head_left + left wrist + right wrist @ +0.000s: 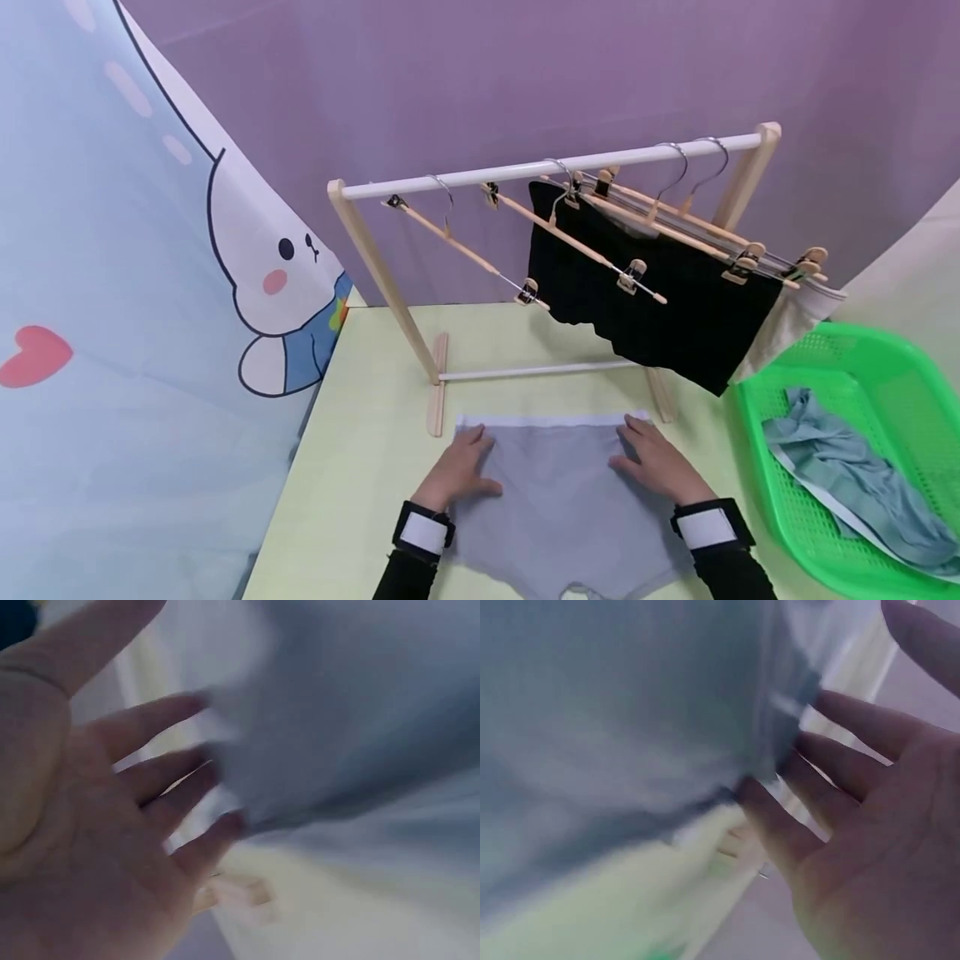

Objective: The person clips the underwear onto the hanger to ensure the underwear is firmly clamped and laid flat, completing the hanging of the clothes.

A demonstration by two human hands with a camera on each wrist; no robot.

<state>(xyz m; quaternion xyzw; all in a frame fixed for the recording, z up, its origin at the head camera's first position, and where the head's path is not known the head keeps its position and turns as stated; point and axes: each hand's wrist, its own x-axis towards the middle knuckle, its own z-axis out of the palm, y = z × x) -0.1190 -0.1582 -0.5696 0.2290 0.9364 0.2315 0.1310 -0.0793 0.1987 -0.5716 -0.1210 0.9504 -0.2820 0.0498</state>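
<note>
Grey shorts (558, 508) lie spread on the pale table, with their white-edged waistband (551, 420) toward the clothes rack and a leg notch at the near edge. My left hand (463, 471) rests on the upper left corner, fingers extended and thumb out to the side. On the upper right corner lies my right hand (660, 461), its fingers likewise stretched toward the waistband. Both wrist views show fingertips at the cloth's edge: the left palm (97, 825) and the right palm (885, 840) are bare, and the fabric is blurred.
Behind the shorts stands a wooden rack with a white rail (495, 174). Two bare clip hangers (457, 243) hang at its left; black shorts (637, 283) and a pale garment (787, 325) hang at its right. A green basket (911, 375) holds a blue-green garment (855, 475).
</note>
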